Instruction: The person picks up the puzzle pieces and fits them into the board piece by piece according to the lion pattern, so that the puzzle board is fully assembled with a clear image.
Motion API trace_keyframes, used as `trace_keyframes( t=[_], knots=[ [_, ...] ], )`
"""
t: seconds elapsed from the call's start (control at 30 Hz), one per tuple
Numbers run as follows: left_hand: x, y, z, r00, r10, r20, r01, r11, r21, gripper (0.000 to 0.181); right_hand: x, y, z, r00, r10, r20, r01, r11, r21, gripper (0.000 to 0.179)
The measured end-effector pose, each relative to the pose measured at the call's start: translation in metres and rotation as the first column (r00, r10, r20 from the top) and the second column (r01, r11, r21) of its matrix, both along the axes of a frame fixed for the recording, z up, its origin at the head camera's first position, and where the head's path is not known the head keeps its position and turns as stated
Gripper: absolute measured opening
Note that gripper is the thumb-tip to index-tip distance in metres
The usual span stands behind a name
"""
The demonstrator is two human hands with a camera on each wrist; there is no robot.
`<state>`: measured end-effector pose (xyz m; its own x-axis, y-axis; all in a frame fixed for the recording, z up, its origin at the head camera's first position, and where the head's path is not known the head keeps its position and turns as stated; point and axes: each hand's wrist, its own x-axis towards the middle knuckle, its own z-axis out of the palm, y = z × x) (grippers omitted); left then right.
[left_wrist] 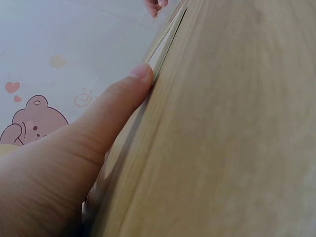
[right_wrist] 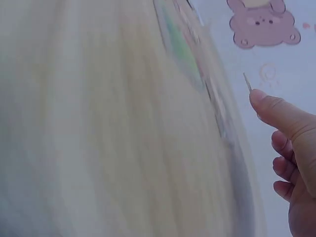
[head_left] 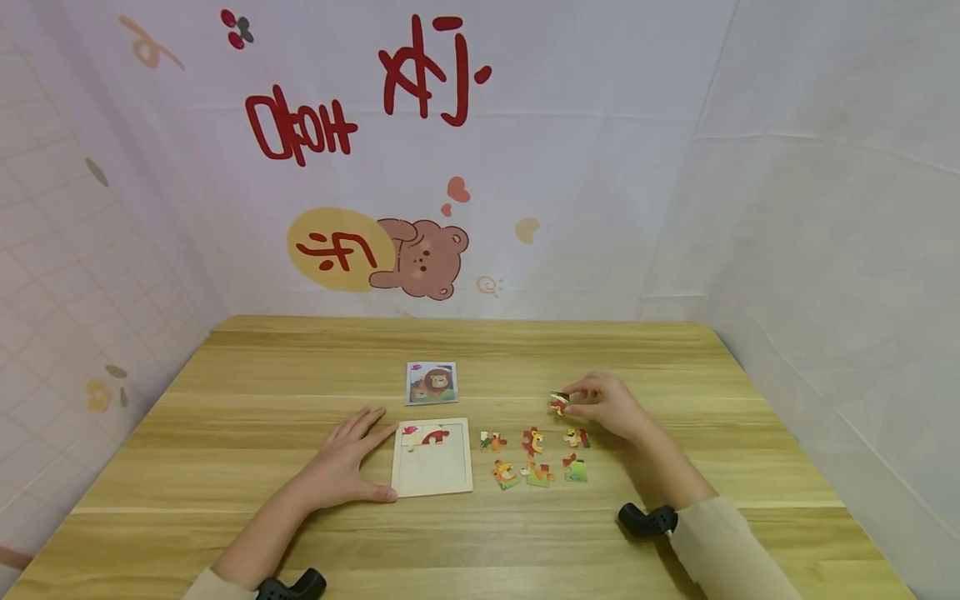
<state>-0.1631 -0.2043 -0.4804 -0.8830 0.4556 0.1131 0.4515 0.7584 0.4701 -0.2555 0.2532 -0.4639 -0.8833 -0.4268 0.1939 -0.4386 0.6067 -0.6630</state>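
Observation:
A square puzzle tray [head_left: 431, 475] lies on the table, with joined pieces showing a pink shape and part of a brown mane along its top left. My left hand [head_left: 341, 462] rests at its left edge, fingers spread and thumb [left_wrist: 142, 74] touching the rim near the lower corner. Right of the loose pieces, my right hand [head_left: 606, 406] pinches a puzzle piece [head_left: 558, 403] between thumb and fingers; in the right wrist view only the thin edge of that piece [right_wrist: 247, 81] shows. Several loose puzzle pieces [head_left: 538, 475] lie in two rows right of the tray.
Behind the tray lies a square picture card [head_left: 431, 398] of a lion and another animal. The wooden table [head_left: 300, 358] meets a white printed cloth [head_left: 570, 167] at its back and sides. A black wrist strap [head_left: 648, 520] sits on my right forearm.

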Motion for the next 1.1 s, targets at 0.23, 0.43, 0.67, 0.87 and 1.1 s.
trace_keyframes(
  t=[0.23,0.43,0.67,0.87,1.1],
  knots=[
    [0.0,0.0,0.0,1.0,0.0,0.001,0.0,1.0,-0.003,0.108,0.012,-0.021,0.01,0.998,0.005,-0.07,-0.005,1.0,-0.006,0.028],
    [-0.001,-0.001,-0.002,1.0,-0.001,-0.001,0.001,1.0,-0.005,0.108,0.022,-0.043,0.017,0.997,0.015,-0.075,-0.016,1.0,-0.013,0.028],
    [-0.001,-0.001,-0.002,1.0,-0.001,-0.001,0.001,1.0,-0.001,0.107,0.03,-0.068,0.019,0.996,0.037,-0.086,-0.039,0.999,-0.013,0.027],
    [-0.001,-0.001,-0.001,1.0,0.0,-0.009,0.0,1.0,0.002,0.107,0.034,-0.086,0.021,0.994,0.058,-0.097,-0.06,0.998,-0.012,0.027],
    [-0.002,-0.001,-0.002,1.0,-0.001,-0.004,0.001,1.0,-0.002,0.108,0.038,-0.107,0.02,0.972,0.124,-0.2,-0.124,0.992,0.008,0.026]
  ],
)
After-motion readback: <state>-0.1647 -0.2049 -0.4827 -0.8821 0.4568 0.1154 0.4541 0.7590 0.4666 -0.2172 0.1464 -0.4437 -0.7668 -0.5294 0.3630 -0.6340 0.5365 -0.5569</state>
